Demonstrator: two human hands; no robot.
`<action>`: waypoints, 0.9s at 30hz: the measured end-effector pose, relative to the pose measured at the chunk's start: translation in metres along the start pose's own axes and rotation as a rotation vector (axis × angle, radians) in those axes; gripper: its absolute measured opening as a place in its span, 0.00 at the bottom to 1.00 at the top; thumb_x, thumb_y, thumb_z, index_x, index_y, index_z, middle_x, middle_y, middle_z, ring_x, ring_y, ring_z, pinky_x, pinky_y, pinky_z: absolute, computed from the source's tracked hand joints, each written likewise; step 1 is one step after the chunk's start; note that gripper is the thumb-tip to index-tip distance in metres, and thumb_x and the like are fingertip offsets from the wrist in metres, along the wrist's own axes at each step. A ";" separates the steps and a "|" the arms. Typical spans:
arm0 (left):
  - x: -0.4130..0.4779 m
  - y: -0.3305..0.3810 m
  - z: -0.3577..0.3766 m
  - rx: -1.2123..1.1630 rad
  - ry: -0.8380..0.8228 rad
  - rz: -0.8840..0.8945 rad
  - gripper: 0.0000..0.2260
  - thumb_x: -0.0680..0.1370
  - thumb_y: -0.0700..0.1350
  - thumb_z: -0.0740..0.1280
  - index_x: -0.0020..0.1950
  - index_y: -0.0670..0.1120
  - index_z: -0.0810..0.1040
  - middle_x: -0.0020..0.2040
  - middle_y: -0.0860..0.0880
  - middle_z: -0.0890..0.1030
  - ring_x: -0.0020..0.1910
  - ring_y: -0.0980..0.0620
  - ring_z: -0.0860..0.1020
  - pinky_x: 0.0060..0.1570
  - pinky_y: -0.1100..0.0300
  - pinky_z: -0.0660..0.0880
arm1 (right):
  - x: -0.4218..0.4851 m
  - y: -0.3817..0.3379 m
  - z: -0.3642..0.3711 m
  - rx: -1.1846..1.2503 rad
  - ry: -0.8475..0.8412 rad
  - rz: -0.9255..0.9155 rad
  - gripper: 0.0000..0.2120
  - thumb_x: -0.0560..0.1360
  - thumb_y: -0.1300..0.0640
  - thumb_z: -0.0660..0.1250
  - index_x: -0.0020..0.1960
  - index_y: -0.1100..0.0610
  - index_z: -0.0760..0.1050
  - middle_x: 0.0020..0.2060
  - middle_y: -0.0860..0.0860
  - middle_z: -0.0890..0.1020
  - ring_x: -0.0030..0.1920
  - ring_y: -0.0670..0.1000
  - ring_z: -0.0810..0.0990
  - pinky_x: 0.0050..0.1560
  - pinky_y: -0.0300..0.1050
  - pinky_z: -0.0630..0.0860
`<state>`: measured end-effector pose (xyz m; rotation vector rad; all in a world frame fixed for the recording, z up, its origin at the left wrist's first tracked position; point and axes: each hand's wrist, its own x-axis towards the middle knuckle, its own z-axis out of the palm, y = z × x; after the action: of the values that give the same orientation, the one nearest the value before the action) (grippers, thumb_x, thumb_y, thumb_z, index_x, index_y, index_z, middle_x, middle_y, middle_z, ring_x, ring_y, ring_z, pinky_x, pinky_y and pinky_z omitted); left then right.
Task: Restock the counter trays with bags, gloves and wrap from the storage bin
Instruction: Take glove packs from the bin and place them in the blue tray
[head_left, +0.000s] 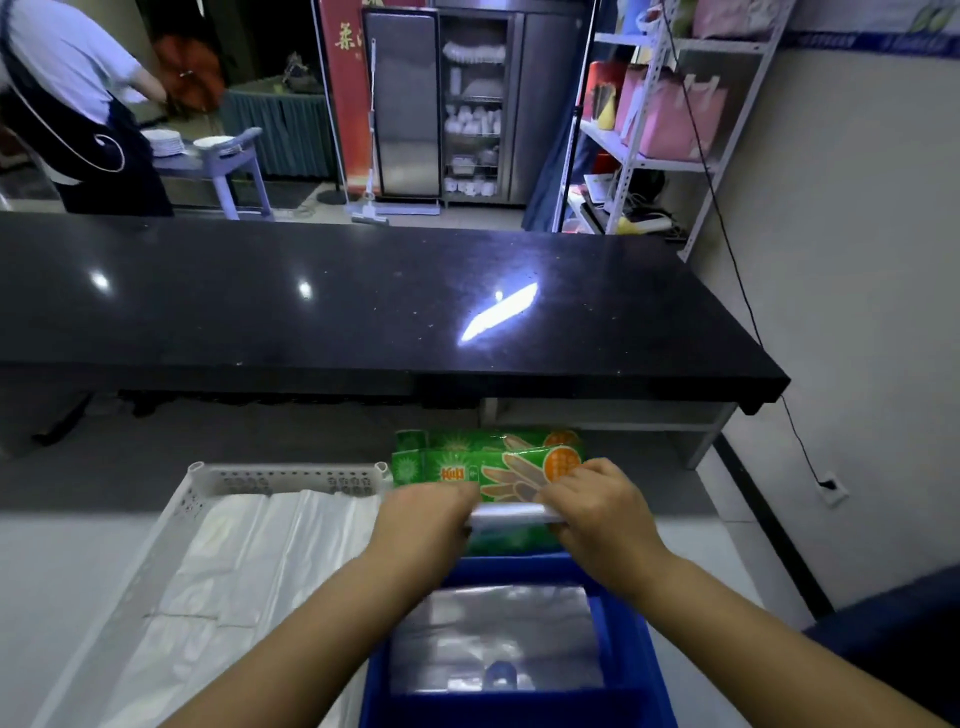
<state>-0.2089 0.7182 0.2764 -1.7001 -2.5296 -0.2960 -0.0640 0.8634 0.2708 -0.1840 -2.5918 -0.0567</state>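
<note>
Blue bin (631, 660): right under the camera, with a flat stack of clear bags (493, 639) lying inside.
Forearms: both reach forward over the bin, converging towards its far rim.
Wrap roll (511, 514): held just past that far rim, long axis running left to right across the view, roughly level, one end pointing at each hand.
Left hand (421, 525): back up, fingers curled over the roll's left end.
Right hand (597, 509): back up, fingers wrapped round the right end, knuckles towards the camera.
Green glove packs (483, 462): directly behind and beneath the roll, long sides also left to right; contact with the roll can't be made out.
White tray (291, 475): just left of the bin, holding white bags (249, 551) laid lengthwise away from the camera.
Black counter (363, 301): stretching across beyond.
</note>
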 end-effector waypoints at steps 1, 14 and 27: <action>0.005 -0.006 0.000 0.048 0.063 0.050 0.08 0.66 0.44 0.71 0.41 0.47 0.75 0.37 0.47 0.82 0.36 0.43 0.79 0.29 0.59 0.64 | 0.001 0.006 0.000 -0.034 0.055 0.024 0.06 0.70 0.58 0.68 0.34 0.54 0.78 0.27 0.50 0.80 0.28 0.51 0.77 0.37 0.43 0.76; 0.005 -0.035 0.053 -0.226 -0.090 0.051 0.17 0.69 0.44 0.66 0.57 0.50 0.75 0.52 0.49 0.80 0.52 0.46 0.77 0.46 0.55 0.72 | -0.017 0.018 0.052 -0.061 -0.499 0.187 0.40 0.68 0.69 0.61 0.74 0.44 0.55 0.69 0.50 0.72 0.59 0.54 0.75 0.47 0.48 0.66; 0.013 -0.029 0.063 -0.294 -0.323 0.005 0.08 0.75 0.45 0.60 0.51 0.51 0.76 0.50 0.48 0.82 0.49 0.45 0.78 0.41 0.56 0.70 | -0.005 0.033 0.041 -0.028 -0.539 0.193 0.21 0.71 0.47 0.65 0.63 0.43 0.70 0.56 0.48 0.79 0.54 0.52 0.71 0.51 0.48 0.63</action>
<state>-0.2385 0.7321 0.2138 -2.0028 -2.8255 -0.4461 -0.0759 0.8988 0.2336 -0.5214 -3.0926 0.0328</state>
